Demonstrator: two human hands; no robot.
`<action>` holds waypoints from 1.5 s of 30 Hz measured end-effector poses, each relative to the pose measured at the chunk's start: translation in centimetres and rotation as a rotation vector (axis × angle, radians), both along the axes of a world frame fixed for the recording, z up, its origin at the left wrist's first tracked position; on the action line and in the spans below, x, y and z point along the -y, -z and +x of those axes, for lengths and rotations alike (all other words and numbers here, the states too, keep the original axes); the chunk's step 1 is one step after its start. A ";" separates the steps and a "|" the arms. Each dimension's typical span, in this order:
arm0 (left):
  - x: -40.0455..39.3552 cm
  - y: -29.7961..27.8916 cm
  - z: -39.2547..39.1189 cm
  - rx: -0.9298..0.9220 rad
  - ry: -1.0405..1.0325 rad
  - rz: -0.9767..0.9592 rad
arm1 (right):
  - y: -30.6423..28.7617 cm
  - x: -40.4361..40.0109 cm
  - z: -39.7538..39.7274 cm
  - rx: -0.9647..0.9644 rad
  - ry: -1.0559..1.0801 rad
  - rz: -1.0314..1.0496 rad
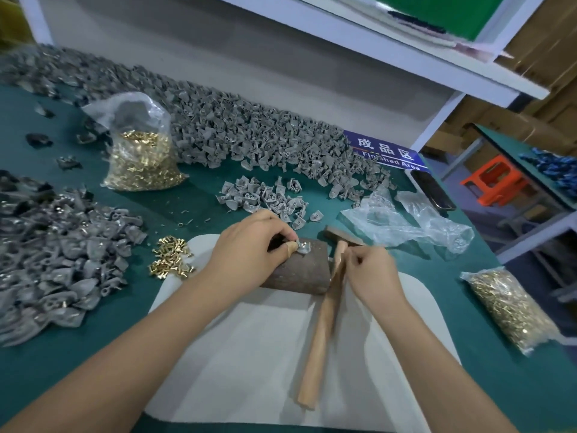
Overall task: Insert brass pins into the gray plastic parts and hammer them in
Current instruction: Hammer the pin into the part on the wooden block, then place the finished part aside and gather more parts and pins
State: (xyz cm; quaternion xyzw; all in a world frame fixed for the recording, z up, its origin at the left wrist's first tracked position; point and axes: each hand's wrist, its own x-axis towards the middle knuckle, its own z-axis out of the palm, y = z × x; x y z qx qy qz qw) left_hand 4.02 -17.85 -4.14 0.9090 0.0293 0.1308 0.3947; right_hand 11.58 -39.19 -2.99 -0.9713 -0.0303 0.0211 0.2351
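Left hand [249,245] pinches gray plastic part [302,246] on wooden block [304,273]. Right hand [370,271] grips hammer [324,320] handle; head rests on surface [93,339] beside block.

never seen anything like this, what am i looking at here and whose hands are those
This is one picture from a camera worn on a person's head, looking down at their own two bare hands. There is no machine.

They work at a green table. The left hand pinches a small gray part on a dark block, which sits on a white mat. The right hand has its fingers curled at the handle of a hammer that lies across the mat; whether it grips the handle is hard to tell.

Around them lie heaps of gray parts, a little pile of brass pins, two bags of pins, and empty plastic bags. A blue sign marks the finished area.
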 end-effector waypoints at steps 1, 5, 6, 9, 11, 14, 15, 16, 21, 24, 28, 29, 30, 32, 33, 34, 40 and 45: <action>0.0 -0.1 -0.1 0.005 -0.001 -0.006 | -0.2 -0.2 -0.3 0.012 0.006 -0.015; -0.3 -0.9 -0.2 0.043 -0.036 0.026 | -2.0 -2.8 -1.6 0.296 0.029 -0.164; -0.7 -1.3 -0.5 0.055 -0.068 0.037 | -2.4 -4.0 -1.9 0.355 -0.022 -0.152; -2.9 -1.7 -2.5 0.123 -0.216 0.140 | -3.3 -8.2 -3.1 0.345 -0.310 0.018; -4.8 -1.7 -4.9 0.153 -0.310 0.250 | -3.2 -10.9 -4.0 0.293 -0.458 0.058; -8.6 -1.0 -8.7 0.150 -0.484 0.344 | -2.4 -14.2 -5.2 0.231 -0.644 0.085; -9.9 -0.6 -9.7 0.129 -0.542 0.360 | -2.0 -15.0 -5.5 0.210 -0.693 0.083; -11.1 -0.2 -10.8 0.100 -0.593 0.368 | -1.7 -15.8 -5.6 0.198 -0.733 0.074; -14.2 1.2 -12.9 0.048 -0.711 0.322 | -0.2 -19.3 -5.8 0.177 -0.806 0.077; -14.2 1.5 -12.7 0.024 -0.698 0.290 | 0.4 -20.7 -5.8 0.166 -0.817 0.054; -14.2 2.0 -12.7 0.031 -0.706 0.289 | 0.4 -21.9 -5.9 0.204 -0.826 -0.048; -14.3 2.1 -12.7 0.038 -0.708 0.289 | 0.3 -22.2 -6.0 0.219 -0.827 -0.133; -14.3 2.2 -12.8 0.047 -0.709 0.287 | 0.1 -22.5 -6.1 0.226 -0.825 -0.212; -14.3 2.2 -12.9 0.062 -0.707 0.283 | -0.3 -23.0 -6.2 0.246 -0.824 -0.312; -14.3 2.2 -12.9 0.067 -0.709 0.285 | -0.4 -23.2 -6.3 0.265 -0.829 -0.345; -14.2 2.2 -12.9 0.074 -0.712 0.289 | -0.5 -23.3 -6.3 0.277 -0.827 -0.369; -13.6 1.7 -13.0 0.190 -0.709 0.317 | 0.4 -22.9 -5.5 0.127 -0.758 -0.285; -12.8 0.6 -13.0 0.223 -0.660 0.403 | 0.7 -20.8 -4.4 0.108 -0.699 -0.137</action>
